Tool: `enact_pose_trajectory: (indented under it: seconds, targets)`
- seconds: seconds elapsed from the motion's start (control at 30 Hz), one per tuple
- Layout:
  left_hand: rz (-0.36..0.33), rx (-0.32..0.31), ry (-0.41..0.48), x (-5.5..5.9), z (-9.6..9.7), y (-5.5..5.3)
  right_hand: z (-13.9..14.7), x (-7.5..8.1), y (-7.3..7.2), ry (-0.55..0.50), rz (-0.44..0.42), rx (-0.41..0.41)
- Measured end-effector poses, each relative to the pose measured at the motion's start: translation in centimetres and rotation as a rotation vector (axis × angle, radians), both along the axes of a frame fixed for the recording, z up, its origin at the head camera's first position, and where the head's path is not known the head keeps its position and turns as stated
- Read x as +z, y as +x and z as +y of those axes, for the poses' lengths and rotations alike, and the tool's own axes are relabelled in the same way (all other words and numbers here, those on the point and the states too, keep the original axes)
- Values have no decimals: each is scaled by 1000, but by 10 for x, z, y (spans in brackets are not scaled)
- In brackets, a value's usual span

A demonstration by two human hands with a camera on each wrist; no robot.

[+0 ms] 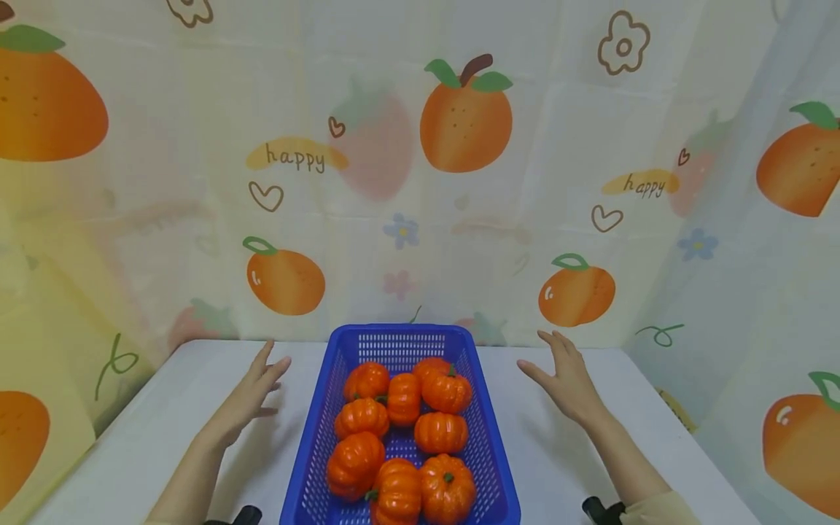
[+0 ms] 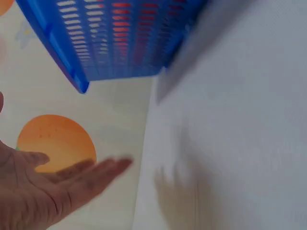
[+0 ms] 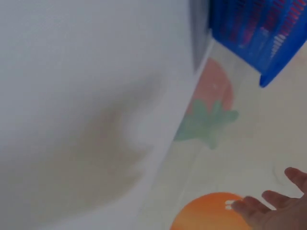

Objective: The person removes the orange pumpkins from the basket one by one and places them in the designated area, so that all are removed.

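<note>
A blue plastic basket (image 1: 488,437) with slotted walls stands on the white table, and several shiny orange pumpkins (image 1: 440,432) lie inside it. To its left my left hand (image 1: 252,394) is held above the table, fingers spread and touching nothing. On the opposite side my right hand (image 1: 567,379) is also raised in the air, fingers extended and apart from the basket. The left wrist view shows the left hand (image 2: 53,191) below the basket wall (image 2: 100,43). In the right wrist view, part of the right hand (image 3: 278,211) appears at the lower right corner.
The white table (image 1: 262,467) reaches back to a curtain (image 1: 420,219) printed with oranges, strawberries, flowers and the word happy. More of this curtain hangs along the left and right sides. Dark wrist straps (image 1: 602,510) show at the bottom.
</note>
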State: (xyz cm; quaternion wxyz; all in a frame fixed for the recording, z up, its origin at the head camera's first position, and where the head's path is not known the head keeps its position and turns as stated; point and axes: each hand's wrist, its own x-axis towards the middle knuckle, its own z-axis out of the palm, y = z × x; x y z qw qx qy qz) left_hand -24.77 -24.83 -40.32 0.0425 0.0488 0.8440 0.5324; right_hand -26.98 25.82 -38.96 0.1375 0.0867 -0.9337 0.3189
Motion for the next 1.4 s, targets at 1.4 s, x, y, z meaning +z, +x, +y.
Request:
enact_pose_trajectory:
  seconds: [1.4]
  targets:
    - [-183, -453, 559, -30, 9, -14, -111, 10, 10, 27, -98, 402]
